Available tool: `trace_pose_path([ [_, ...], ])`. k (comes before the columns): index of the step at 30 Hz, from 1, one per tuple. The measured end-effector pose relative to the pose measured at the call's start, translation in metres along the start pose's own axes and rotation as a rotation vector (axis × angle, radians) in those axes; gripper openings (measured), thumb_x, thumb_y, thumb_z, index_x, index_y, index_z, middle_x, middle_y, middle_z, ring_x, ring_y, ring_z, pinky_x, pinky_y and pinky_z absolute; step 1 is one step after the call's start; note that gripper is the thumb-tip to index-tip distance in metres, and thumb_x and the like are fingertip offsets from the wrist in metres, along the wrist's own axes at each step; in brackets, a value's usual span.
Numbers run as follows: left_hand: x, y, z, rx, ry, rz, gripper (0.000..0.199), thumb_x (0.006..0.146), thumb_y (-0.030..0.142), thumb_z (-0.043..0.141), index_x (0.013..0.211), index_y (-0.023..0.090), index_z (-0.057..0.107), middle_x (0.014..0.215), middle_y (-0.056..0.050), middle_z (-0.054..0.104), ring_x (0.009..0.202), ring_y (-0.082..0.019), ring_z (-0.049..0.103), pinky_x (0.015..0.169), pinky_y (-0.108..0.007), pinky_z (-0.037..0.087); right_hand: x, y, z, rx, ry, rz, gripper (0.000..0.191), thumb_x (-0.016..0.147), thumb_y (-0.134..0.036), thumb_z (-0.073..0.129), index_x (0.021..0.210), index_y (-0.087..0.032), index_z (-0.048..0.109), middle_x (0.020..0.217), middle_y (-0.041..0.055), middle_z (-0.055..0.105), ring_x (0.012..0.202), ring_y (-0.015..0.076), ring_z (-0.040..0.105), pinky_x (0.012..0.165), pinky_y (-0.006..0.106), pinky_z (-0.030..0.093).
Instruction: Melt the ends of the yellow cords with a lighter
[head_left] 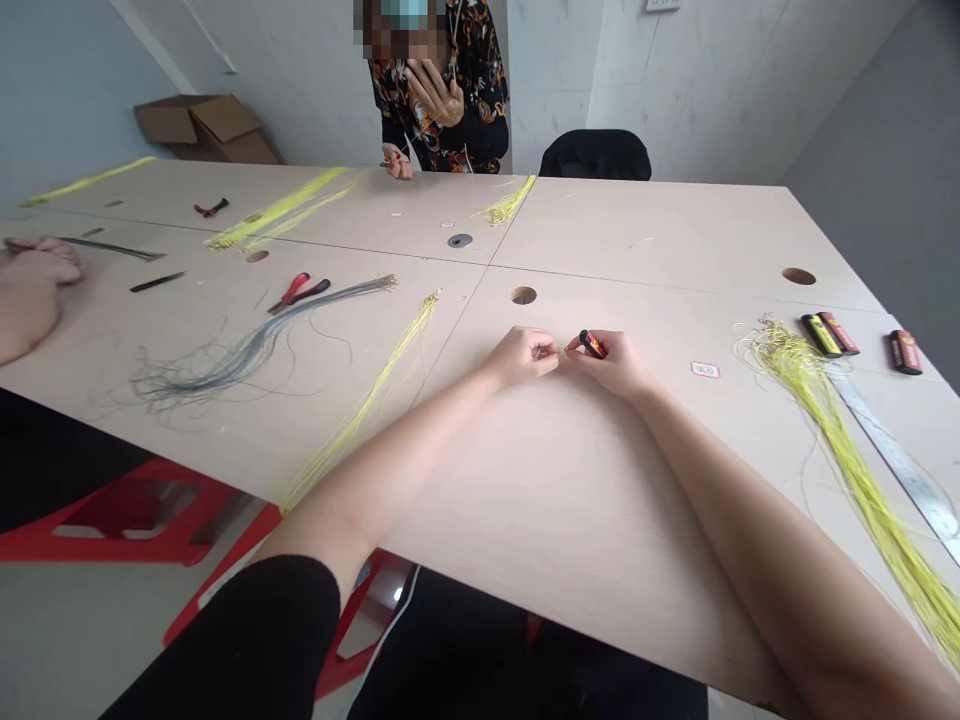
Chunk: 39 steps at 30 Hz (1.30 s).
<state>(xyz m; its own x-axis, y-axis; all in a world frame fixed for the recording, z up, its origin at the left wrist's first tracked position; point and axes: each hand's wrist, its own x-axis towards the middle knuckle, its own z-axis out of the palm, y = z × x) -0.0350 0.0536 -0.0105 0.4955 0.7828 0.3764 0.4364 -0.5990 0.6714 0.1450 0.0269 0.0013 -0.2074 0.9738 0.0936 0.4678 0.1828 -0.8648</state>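
Cylinder (pixel 592 344), small, black and red: where is it sitting?

Between the two hands, at the fingertips of the right hand (pixel 613 365), and it is pointing up and to the left, below a round hole (pixel 523 295) in the worktop (pixel 570 560).

State of each grip?

The right thumb and fingers are pinching the cylinder firmly. The left hand (pixel 527 357) is holding its fingers pressed together just beside it; whether they are pinching anything fine is too small to tell.

Handling and pose?

A fingertip pinch is suiting so small a piece, with the hands working close together. Both forearms are reaching forward over the worktop, wrists low and angled inward.

Nearby stock?

A yellow strand bundle (pixel 360 400) is lying left of the hands, and a larger one (pixel 817 400) is lying right, across a steel ruler (pixel 892 458). Black cases (pixel 905 352) are lying beyond it. Grey strands (pixel 247 345) and red-handled pliers (pixel 300 292) are lying further left.

Others?

A co-worker's hand (pixel 397 160) is resting at the far edge; another person's hand (pixel 34 290) is lying at the left.
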Motion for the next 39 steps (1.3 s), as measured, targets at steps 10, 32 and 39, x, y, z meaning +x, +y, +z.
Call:
trace_pose_path([
  [10, 0.0001, -0.0012, 0.0007, 0.042, -0.022, 0.062, 0.012, 0.066, 0.016, 0.051, 0.054, 0.016, 0.054, 0.054, 0.002, 0.052, 0.053, -0.009, 0.043, 0.055, -0.023, 0.033, 0.0003, 0.0005, -0.0003, -0.036, -0.033, -0.036, 0.014, 0.066, -0.030, 0.050, 0.065, -0.016, 0.053, 0.060, -0.0021, 0.044, 0.059, 0.0104, 0.035, 0.056, 0.025, 0.028],
  [32, 0.0012, 0.0018, -0.0033, -0.132, 0.064, -0.120, 0.013, 0.064, 0.024, 0.052, 0.055, 0.016, 0.052, 0.052, 0.004, 0.048, 0.050, -0.008, 0.037, 0.051, -0.023, 0.029, 0.0028, 0.0052, -0.0010, -0.045, -0.022, -0.047, 0.016, 0.068, -0.031, 0.050, 0.069, -0.016, 0.055, 0.061, -0.0016, 0.046, 0.059, 0.0108, 0.036, 0.057, 0.025, 0.030],
  [39, 0.0012, 0.0024, -0.0046, -0.184, 0.086, -0.138, 0.018, 0.067, 0.028, 0.053, 0.054, 0.016, 0.049, 0.050, 0.004, 0.044, 0.050, -0.007, 0.036, 0.049, -0.023, 0.029, 0.0014, 0.0020, -0.0018, -0.048, -0.025, -0.036, 0.016, 0.069, -0.032, 0.049, 0.068, -0.017, 0.055, 0.060, -0.0020, 0.044, 0.058, 0.0104, 0.035, 0.056, 0.026, 0.029],
])
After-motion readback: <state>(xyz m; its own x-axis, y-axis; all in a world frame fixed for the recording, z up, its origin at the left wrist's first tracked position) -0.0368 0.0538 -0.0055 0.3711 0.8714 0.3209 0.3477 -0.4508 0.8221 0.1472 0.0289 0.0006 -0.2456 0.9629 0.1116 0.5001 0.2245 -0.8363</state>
